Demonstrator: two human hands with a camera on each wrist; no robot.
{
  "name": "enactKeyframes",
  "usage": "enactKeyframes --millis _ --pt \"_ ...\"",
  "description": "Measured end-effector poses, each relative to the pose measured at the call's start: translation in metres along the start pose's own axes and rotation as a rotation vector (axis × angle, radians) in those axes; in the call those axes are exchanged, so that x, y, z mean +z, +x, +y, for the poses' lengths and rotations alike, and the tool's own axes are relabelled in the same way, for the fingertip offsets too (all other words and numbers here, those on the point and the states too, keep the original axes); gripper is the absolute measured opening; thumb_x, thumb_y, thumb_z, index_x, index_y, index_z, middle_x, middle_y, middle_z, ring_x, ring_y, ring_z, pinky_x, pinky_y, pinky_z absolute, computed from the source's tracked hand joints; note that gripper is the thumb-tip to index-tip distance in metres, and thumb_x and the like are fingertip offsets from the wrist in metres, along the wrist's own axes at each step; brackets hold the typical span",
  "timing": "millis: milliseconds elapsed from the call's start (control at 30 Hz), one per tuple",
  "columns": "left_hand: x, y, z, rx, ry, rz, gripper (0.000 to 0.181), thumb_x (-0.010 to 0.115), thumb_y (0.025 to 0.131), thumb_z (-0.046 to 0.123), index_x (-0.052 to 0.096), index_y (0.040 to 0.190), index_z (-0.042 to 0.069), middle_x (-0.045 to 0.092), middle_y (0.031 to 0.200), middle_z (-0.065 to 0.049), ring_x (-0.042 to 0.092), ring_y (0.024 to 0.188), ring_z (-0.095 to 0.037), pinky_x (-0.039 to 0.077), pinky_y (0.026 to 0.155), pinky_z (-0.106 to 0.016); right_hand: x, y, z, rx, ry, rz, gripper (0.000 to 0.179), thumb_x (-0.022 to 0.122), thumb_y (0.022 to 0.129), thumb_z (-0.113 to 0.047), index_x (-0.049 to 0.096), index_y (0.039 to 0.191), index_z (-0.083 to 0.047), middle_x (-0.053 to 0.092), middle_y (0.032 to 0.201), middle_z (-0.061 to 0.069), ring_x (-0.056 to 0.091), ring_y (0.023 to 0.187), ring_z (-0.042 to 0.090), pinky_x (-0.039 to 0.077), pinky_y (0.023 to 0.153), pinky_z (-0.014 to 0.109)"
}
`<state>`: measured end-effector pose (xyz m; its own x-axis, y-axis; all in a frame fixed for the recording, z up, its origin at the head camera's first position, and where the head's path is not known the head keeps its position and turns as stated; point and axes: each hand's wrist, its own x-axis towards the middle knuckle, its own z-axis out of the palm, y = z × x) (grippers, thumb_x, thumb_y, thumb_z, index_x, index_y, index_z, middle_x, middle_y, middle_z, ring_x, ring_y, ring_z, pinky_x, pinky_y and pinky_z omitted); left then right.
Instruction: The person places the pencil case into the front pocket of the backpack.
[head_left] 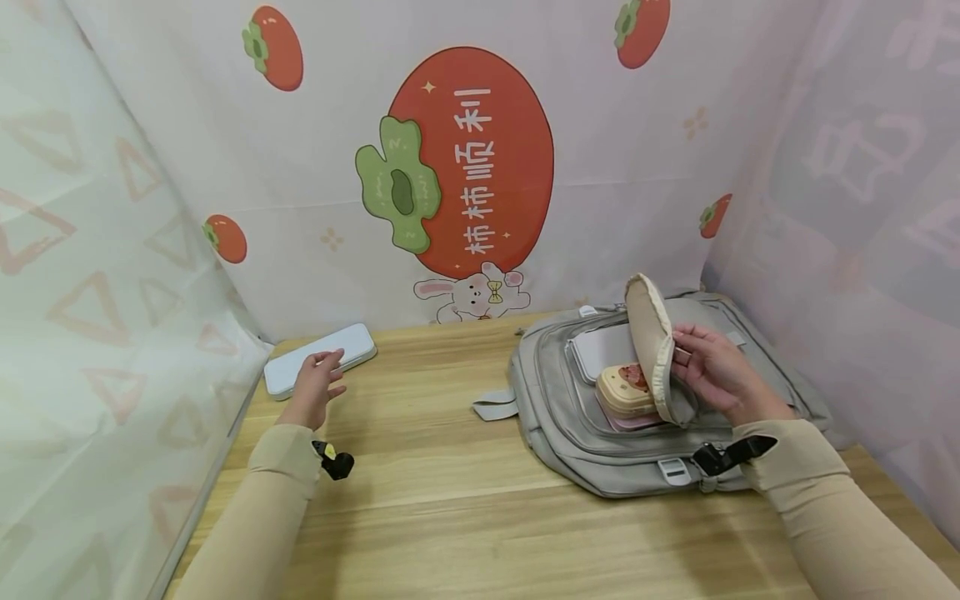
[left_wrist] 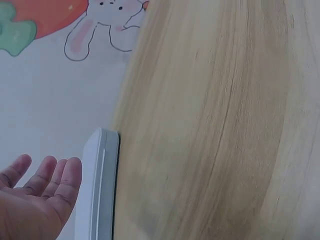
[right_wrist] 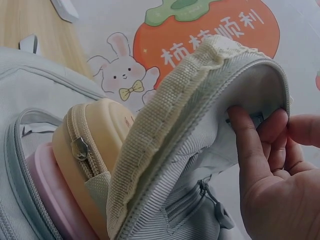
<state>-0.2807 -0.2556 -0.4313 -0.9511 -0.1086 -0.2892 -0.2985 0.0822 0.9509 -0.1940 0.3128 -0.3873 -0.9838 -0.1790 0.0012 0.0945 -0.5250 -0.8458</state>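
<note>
A grey backpack (head_left: 555, 450) lies flat on the wooden table, its front pocket unzipped. My right hand (head_left: 708, 367) pinches the edge of the pocket flap (right_wrist: 165, 125) and holds it raised. Inside the pocket sit a cream zippered case (right_wrist: 107, 125) with a reddish picture on top, a pink item (right_wrist: 47, 180) beneath it, and a flat whitish item (head_left: 600, 350) behind. At the far left, my left hand (head_left: 315, 390) hovers just over a pale blue-white flat case (head_left: 281, 377), fingers loosely spread and holding nothing. Whether the fingers touch that case I cannot tell.
A grey strap loop (head_left: 495, 406) sticks out from the backpack's left side. White printed cloth (head_left: 330, 167) hangs at the table's back and both sides. Wooden tabletop (head_left: 435, 467) lies between the flat case and the backpack.
</note>
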Motion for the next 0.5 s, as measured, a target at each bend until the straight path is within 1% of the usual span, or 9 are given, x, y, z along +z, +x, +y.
enactKeyframes --millis 133,233,300,367,500 --pt "-0.012 0.003 -0.006 -0.027 -0.075 0.003 0.074 0.043 0.11 0.043 0.009 0.162 0.003 0.013 0.165 -0.024 0.021 0.149 -0.04 0.031 0.119 -0.05 -0.001 0.0 0.001 0.0 0.0 -0.003 0.031 0.039 0.111 0.0 0.068 0.1 -0.004 0.072 0.103 0.007 0.069 0.094 0.016 0.058 0.08 0.029" --pt "-0.018 0.004 -0.01 -0.027 -0.093 0.015 0.077 0.045 0.109 0.041 0.004 0.165 0.007 0.009 0.167 -0.023 0.019 0.151 -0.04 0.029 0.12 -0.052 -0.001 0.0 0.001 -0.001 0.0 -0.001 0.032 0.039 0.111 0.001 0.068 0.1 -0.004 0.071 0.103 0.007 0.069 0.093 0.016 0.058 0.079 0.029" --pt "-0.022 0.004 -0.011 -0.016 -0.052 0.032 0.08 0.047 0.108 0.042 0.002 0.166 0.009 0.008 0.168 -0.023 0.02 0.151 -0.041 0.028 0.12 -0.053 -0.001 0.0 0.001 0.001 0.0 0.001 0.032 0.038 0.111 0.001 0.068 0.1 -0.004 0.071 0.103 0.007 0.069 0.093 0.016 0.058 0.079 0.028" --pt "-0.024 0.004 -0.012 -0.008 0.011 0.053 0.083 0.05 0.107 0.044 0.002 0.166 0.009 0.009 0.168 -0.023 0.023 0.15 -0.043 0.029 0.119 -0.055 -0.001 0.0 0.001 0.005 0.0 0.007 0.032 0.038 0.111 0.001 0.068 0.1 -0.004 0.072 0.103 0.007 0.069 0.093 0.016 0.058 0.079 0.029" --pt "-0.03 0.006 -0.012 0.012 0.129 0.078 0.087 0.052 0.106 0.046 0.004 0.166 0.006 0.014 0.166 -0.028 0.028 0.146 -0.05 0.029 0.118 -0.058 -0.001 0.0 0.0 0.013 -0.006 0.022 0.029 0.04 0.111 -0.001 0.068 0.101 -0.004 0.072 0.104 0.006 0.069 0.094 0.016 0.058 0.079 0.029"
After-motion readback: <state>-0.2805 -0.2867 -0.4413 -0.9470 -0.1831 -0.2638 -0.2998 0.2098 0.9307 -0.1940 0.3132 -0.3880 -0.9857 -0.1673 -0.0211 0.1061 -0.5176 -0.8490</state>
